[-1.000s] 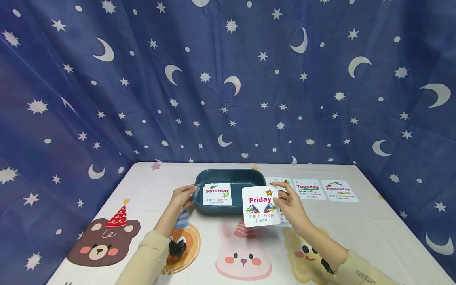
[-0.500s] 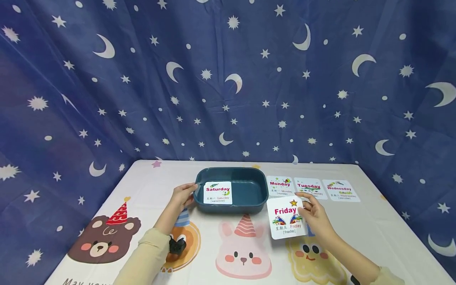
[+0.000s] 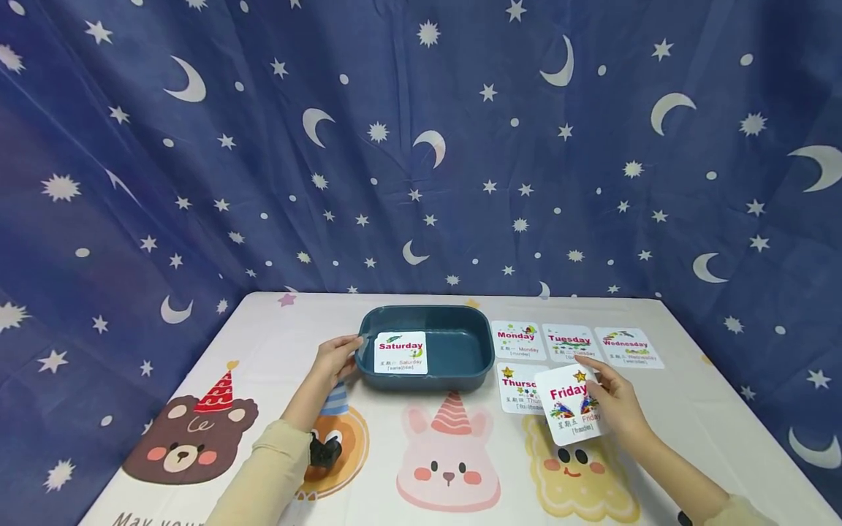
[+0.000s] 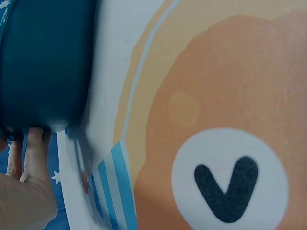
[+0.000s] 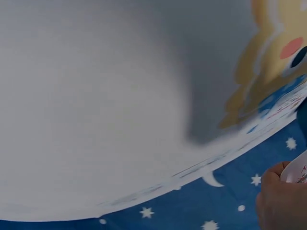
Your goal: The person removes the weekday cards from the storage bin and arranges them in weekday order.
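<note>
Right fingers (image 3: 604, 371) pinch the Friday card (image 3: 569, 407) (partly hiding Thursday's card (image 3: 517, 389)).

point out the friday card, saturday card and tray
Friday card (image 3: 569, 406), head view, middle of its face
Saturday card (image 3: 400, 353), head view, middle of its face
Tray (image 3: 460, 351), head view, bare inside floor

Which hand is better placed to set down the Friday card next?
Right, most likely. The right hand holds the Friday card near the Thursday card, while the left hand touches the left end of the tray.
</note>
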Available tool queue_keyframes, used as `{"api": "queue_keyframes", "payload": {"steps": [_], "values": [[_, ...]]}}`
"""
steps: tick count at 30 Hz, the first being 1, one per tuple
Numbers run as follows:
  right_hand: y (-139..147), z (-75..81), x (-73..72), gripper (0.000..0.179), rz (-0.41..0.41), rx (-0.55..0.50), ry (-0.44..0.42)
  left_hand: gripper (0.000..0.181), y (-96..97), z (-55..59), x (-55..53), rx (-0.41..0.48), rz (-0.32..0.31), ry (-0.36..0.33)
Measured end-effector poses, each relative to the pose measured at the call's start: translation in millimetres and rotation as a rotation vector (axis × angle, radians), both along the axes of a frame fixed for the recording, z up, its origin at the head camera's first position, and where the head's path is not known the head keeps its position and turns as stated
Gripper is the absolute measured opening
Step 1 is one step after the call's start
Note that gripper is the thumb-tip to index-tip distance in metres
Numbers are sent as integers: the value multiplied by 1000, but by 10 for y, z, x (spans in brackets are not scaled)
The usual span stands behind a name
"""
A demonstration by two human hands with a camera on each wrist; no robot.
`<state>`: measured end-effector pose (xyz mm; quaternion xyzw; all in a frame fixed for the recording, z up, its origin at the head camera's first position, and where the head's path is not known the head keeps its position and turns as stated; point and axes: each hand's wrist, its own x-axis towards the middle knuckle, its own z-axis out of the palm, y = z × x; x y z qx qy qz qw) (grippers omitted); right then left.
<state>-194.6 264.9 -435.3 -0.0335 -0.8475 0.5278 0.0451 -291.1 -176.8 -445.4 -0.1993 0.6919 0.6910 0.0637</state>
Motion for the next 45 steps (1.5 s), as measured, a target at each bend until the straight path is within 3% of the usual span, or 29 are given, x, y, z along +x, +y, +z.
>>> {"api": "queue_keyframes", "payload": {"steps": [5,15,27,33,45], "values": [[111,-35,-54,46,-39,93,-41,40,-9,33,1,-8,7,-1],[443,-183,-205,66,-33,244,-83,41,-6,6,15,-7,-7,1],[493,-354,-550,77,-21,277,-237,40,2,5,12,-2,14,-5],[417,-318,-583,75,-31,317,-272,39,6,-11,15,-3,14,-9],[387,-279,-576,71,-19,415,-259,40,23,11,17,-11,18,-21]]}}
